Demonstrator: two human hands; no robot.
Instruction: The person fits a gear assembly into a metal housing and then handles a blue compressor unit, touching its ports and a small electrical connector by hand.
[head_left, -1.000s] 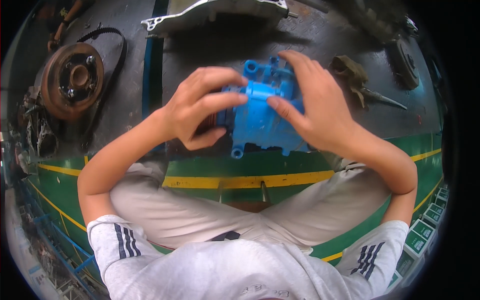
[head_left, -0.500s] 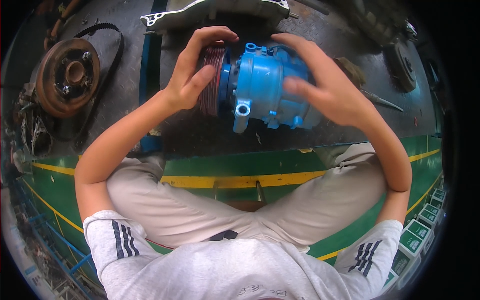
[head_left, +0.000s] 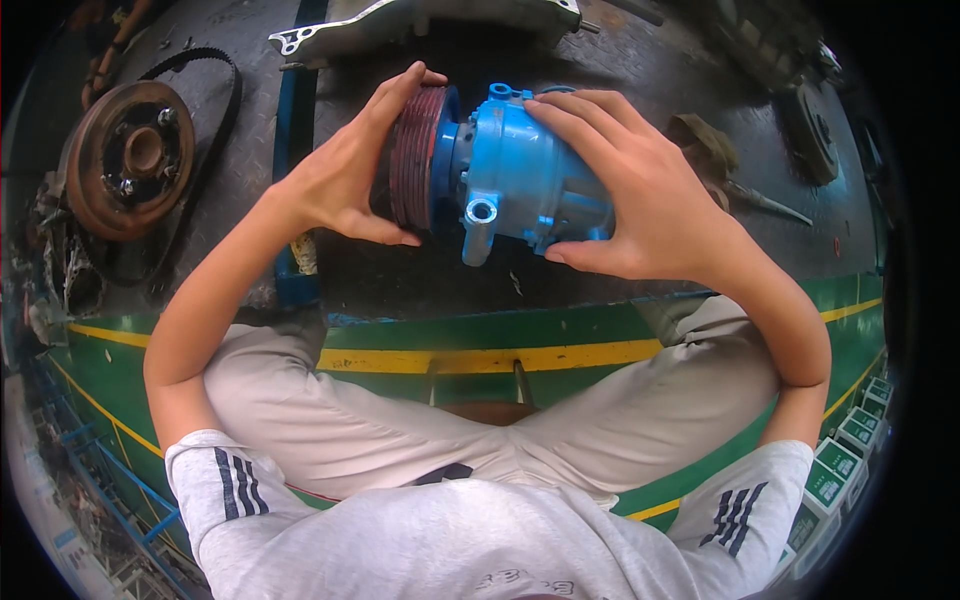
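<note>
A blue air-conditioning compressor point(head_left: 530, 170) lies on its side on the dark metal bench, with its grooved, reddish-black pulley point(head_left: 412, 165) on the left. My left hand point(head_left: 340, 180) curves round that pulley, fingers at its upper edge and thumb along its lower edge. Across from it, my right hand point(head_left: 655, 195) wraps the rear end of the blue body, fingers over the top and thumb underneath. The compressor's right end is hidden behind this hand. An open port point(head_left: 482, 210) faces up on the body's near side.
On the left stand a rusty pulley wheel point(head_left: 135, 160) and a toothed black belt point(head_left: 235, 105). A metal casting point(head_left: 420, 18) lies beyond the compressor. To the right are a brush-like tool point(head_left: 770, 203) and a dark round part point(head_left: 808, 135). The bench's near edge point(head_left: 420, 312) runs before my knees.
Both hands have closed in on the compressor. My left thumb has dropped to the pulley's lower edge, and my right thumb has moved down under the body. The compressor has shifted slightly left.
</note>
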